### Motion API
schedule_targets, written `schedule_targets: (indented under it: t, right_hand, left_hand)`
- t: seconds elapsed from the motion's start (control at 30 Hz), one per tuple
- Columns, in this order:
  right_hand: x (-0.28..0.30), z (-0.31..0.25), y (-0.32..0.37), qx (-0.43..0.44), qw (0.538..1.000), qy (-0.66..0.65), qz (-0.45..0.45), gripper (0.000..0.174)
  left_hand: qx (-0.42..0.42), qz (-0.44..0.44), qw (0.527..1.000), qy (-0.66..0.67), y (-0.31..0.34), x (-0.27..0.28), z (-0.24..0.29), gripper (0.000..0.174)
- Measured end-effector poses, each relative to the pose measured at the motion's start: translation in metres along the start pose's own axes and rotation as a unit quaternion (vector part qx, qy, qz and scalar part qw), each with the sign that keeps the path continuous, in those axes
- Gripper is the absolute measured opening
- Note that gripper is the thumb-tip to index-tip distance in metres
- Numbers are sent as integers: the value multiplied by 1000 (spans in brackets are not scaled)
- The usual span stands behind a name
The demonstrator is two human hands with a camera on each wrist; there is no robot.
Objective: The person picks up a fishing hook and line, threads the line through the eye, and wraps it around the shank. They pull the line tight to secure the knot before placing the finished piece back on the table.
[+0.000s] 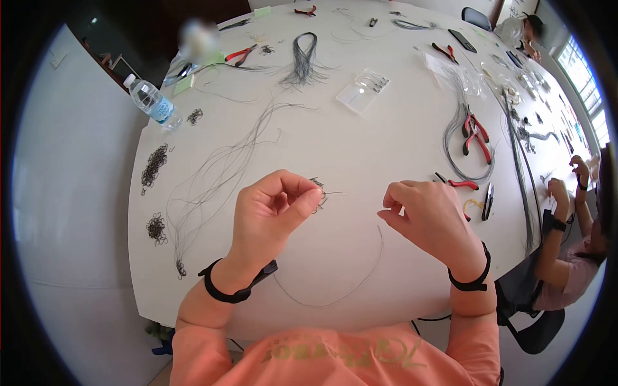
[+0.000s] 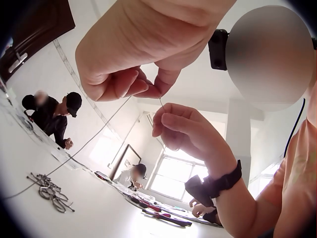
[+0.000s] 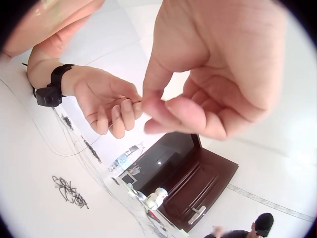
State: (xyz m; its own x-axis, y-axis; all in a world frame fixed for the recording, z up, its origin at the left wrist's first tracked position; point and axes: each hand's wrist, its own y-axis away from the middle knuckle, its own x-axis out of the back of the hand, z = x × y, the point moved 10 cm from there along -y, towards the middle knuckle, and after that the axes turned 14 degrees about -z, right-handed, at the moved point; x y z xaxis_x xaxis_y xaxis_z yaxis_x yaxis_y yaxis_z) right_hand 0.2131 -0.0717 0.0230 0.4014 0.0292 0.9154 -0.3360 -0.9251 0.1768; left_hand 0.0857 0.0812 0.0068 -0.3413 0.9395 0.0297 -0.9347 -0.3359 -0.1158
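Note:
My left hand (image 1: 267, 209) (image 2: 148, 44) (image 3: 106, 99) pinches a thin grey strand (image 1: 331, 193) (image 2: 99, 130) between thumb and index finger. Facing it, my right hand (image 1: 431, 222) (image 2: 190, 131) (image 3: 218, 74) has its fingers curled and its thumb against the index finger. In the left wrist view a fine piece of strand spans the small gap to the right fingertips, which pinch it. A small pile of dark metal hooks (image 1: 320, 202) (image 2: 49, 193) (image 3: 71, 192) lies beyond the left fingertips, partly hidden in the head view. The strand's long part (image 1: 322, 305) curves over the table.
Two hook piles (image 1: 154, 168) (image 1: 156, 229), long loose strands (image 1: 222, 170) and a water bottle (image 1: 154, 103) are at left. A clear plastic box (image 1: 364, 91) lies ahead. Red-handled pliers (image 1: 476, 138) and cutters (image 1: 488, 201) lie at right, where another person (image 1: 570, 257) sits.

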Motion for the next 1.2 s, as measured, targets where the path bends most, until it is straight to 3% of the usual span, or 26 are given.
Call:
schedule_targets:
  t: [0.13,0.2,0.27,0.4,0.5,0.57,0.6,0.67,0.7,0.77,0.9,0.97,1.1,1.2]
  right_hand:
    - [-51,18,12,-56,996,31,-57,29]
    - [-67,14,14,-63,997,24,-44,29]
    - [-68,14,19,-128,990,60,16,21]
    - [-86,10,20,-155,978,132,-42,15]
    - [-76,6,19,-81,990,114,-32,10]
    - [-41,3,17,-28,998,-59,14,10]
    - [-28,0,15,-27,998,-59,14,10]
    - [-12,2,13,-31,964,-264,-8,11]
    - [-4,-1,12,-29,964,-265,-5,11]
    - [1,-3,10,-14,905,-425,-6,10]
    - [7,-11,5,85,901,-419,69,9]
    - [16,-20,10,133,928,-322,132,11]
    - [19,-16,20,131,904,-344,218,13]
    - [25,-26,29,188,919,-242,249,15]
  left_hand:
    - [-33,5,999,-3,0,0,9,5]
    - [-31,0,1000,-6,-1,0,8,5]
    - [-51,2,999,-5,-1,1,11,5]
    - [-30,4,999,-31,0,2,8,5]
    - [-28,6,999,-14,-1,1,4,5]
    - [-3,2,999,-36,-1,0,0,5]
    - [-3,4,999,-37,-1,1,0,5]
    - [-3,-25,998,-61,-2,-4,1,5]
    - [-5,-26,998,-64,-2,-4,0,5]
    - [5,-21,998,-67,-1,-6,-3,6]
    - [-2,-41,994,-103,-1,-13,4,7]
    - [-35,-69,987,-144,-1,-22,14,8]
    - [-48,-82,982,-166,0,-28,18,11]
    - [-63,-93,977,-181,0,-32,21,12]
